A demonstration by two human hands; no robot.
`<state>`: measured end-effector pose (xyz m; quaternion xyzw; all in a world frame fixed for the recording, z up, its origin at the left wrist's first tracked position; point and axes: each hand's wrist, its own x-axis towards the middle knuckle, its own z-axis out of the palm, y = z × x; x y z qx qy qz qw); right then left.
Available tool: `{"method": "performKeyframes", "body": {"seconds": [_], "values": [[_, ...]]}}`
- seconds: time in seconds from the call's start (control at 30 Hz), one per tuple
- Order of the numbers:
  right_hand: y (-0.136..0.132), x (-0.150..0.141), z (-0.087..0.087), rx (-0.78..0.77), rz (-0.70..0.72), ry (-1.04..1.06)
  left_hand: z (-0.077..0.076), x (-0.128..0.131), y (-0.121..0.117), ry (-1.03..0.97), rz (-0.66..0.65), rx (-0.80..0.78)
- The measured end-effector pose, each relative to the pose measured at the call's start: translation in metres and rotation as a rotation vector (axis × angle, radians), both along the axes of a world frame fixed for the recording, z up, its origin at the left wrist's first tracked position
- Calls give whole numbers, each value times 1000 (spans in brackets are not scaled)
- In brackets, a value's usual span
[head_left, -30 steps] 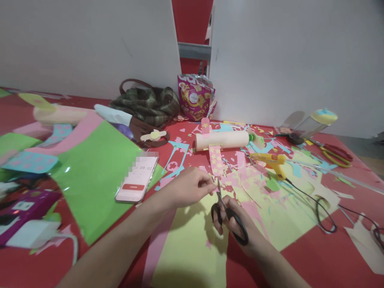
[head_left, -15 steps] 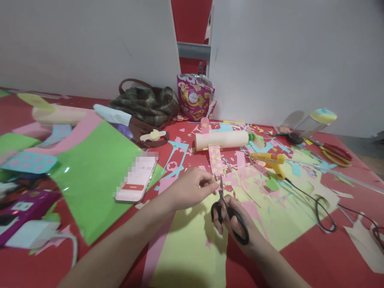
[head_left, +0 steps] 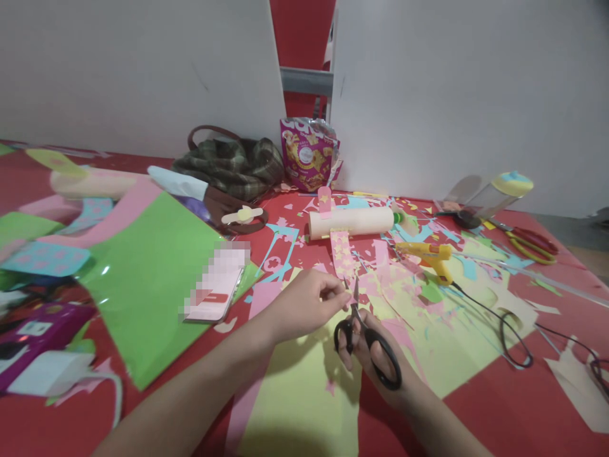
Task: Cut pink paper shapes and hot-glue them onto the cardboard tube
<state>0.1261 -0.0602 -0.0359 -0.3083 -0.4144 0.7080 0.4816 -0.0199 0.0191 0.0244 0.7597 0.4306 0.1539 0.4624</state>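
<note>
My right hand grips black-handled scissors by the finger loops, their blades slightly apart and pointing away from me. Close to the blades, my left hand pinches a small scrap of pink paper between thumb and fingertips. Most of that scrap is hidden by the fingers and blades. Under both hands lies a sheet of pale yellow paper, with a small pink star on it. Beyond them rests a cream paper tube with pink strips attached.
A yellow hot glue gun with a black cord lies at right among paper scraps. At left are a smartphone, a green sheet and a white charger. A purple snack bag and plaid bag stand at the back.
The scissors have opened wider and shifted slightly right. My left hand has moved a little to the right with the pink scrap. The phone's screen digits no longer show.
</note>
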Motion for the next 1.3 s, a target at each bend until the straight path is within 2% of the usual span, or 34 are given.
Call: {"method": "performKeyframes", "body": {"seconds": [0.57,1.0,1.3], "values": [[1,-1,-8,18,-74,-70,-9,9,-6,-83,103,-23],[4,-3,-2,83,-122,-199,-7,13,-11,-139,163,-45],[5,-3,-5,20,-170,-183,-9,14,-10,-135,164,-11]]}}
